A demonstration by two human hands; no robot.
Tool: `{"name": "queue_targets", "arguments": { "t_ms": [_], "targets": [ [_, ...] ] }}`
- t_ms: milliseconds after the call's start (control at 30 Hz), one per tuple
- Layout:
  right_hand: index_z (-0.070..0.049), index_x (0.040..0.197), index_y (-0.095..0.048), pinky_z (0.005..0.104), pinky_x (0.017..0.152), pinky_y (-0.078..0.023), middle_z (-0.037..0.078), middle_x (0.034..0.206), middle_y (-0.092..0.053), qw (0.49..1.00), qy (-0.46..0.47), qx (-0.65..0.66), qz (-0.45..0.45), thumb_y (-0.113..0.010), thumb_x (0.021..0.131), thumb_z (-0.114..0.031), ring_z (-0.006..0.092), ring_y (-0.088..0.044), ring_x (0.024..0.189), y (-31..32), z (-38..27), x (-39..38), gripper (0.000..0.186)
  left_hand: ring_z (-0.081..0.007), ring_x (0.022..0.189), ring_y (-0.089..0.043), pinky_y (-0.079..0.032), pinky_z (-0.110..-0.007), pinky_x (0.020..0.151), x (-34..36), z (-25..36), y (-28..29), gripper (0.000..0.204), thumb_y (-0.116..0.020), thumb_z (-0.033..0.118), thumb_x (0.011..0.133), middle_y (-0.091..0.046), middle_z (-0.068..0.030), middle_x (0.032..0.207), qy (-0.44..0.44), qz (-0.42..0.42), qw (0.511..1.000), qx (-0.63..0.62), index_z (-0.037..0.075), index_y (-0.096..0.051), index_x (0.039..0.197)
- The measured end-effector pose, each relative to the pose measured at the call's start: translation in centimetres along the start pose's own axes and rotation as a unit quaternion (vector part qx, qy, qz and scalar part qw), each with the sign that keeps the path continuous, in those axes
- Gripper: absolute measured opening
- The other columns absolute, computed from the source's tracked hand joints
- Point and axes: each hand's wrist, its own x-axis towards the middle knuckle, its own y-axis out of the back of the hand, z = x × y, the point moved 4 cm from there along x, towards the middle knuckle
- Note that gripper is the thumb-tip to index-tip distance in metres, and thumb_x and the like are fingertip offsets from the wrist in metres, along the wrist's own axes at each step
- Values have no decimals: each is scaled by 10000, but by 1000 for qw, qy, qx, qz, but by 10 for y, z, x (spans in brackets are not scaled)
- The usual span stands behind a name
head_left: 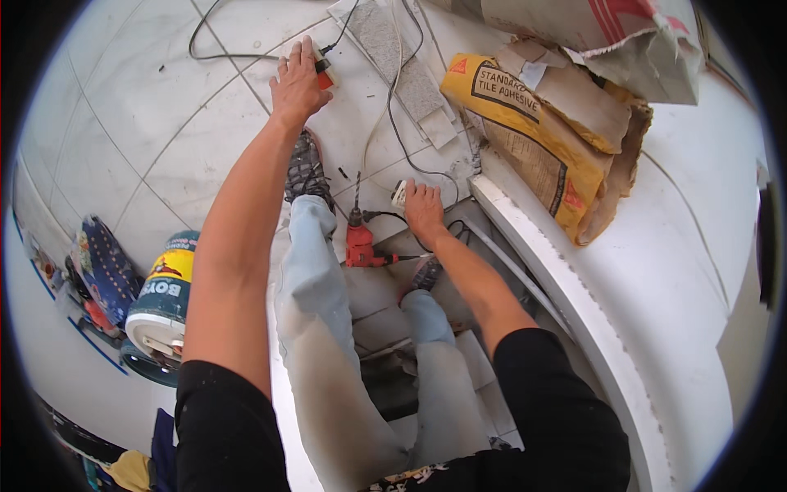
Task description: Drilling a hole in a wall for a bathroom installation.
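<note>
My left hand (299, 86) reaches far forward, its fingers stretched out and spread beside a small red and white socket box (326, 78). A black plug (320, 61) sits at the box, which the hand partly covers. My right hand (425, 211) is closed on a small white socket piece (399, 193), with its fingers hiding most of it. Just left of that hand, a red power drill (359, 246) with a long bit lies between my feet. A black cord (393, 215) runs close to the drill and my right hand.
Torn yellow tile adhesive bag (525, 123) and a larger white bag (607, 33) lie at right, beyond a raised white ledge (533, 230). Tile strips (393, 61) lie ahead, crossed by cables. A paint bucket (168, 279) and a dark blue patterned cloth (102, 262) are at left.
</note>
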Motion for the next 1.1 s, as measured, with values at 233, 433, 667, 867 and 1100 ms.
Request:
{"name": "queue_targets", "arguments": {
  "t_ms": [233, 433, 667, 867, 1100],
  "targets": [
    [8, 1298, -425, 474, 912, -481, 248, 1097, -616, 977, -36, 200, 70, -776, 703, -272, 411, -616, 1034, 233, 41, -67, 746, -443, 1335, -416, -358, -442, 1134, -113, -61, 5, 817, -690, 139, 835, -434, -299, 1433, 117, 26, 951, -285, -11, -269, 1519],
    [15, 1306, -442, 452, 920, -498, 263, 1147, -633, 923, -57, 354, 136, -825, 645, -382, 415, -622, 1078, 475, 62, -87, 861, -411, 1090, -635, -508, -460, 940, -339, -158, 55, 709, -704, 104, 782, -638, -263, 1218, 296, -98, 922, -230, 10, -439, 1433],
    [21, 1178, -509, 449, 850, -555, 236, 1052, -693, 893, -183, 132, 389, -782, 634, -434, 385, -687, 957, 802, 234, -67, 760, -351, 884, -681, -514, -409, 865, -454, -184, 202, 427, -652, 146, 787, -683, -229, 982, 281, -140, 938, -144, -6, -631, 1186],
    [-17, 1268, -421, 489, 840, -554, 234, 1087, -664, 825, -139, 180, 518, -785, 672, -367, 393, -672, 977, 846, 294, -107, 782, -364, 990, -651, -505, -478, 861, -498, -166, 293, 318, -656, 230, 881, -701, -185, 1089, 289, -216, 929, -84, 63, -697, 1149],
    [-19, 1264, -437, 489, 800, -557, 213, 1096, -608, 855, -131, 247, 437, -817, 632, -315, 379, -673, 912, 770, 286, -64, 795, -347, 824, -632, -498, -474, 771, -293, -64, 378, 225, -602, 156, 821, -655, -196, 851, 99, -50, 992, -57, -20, -634, 957]
  ]
}}
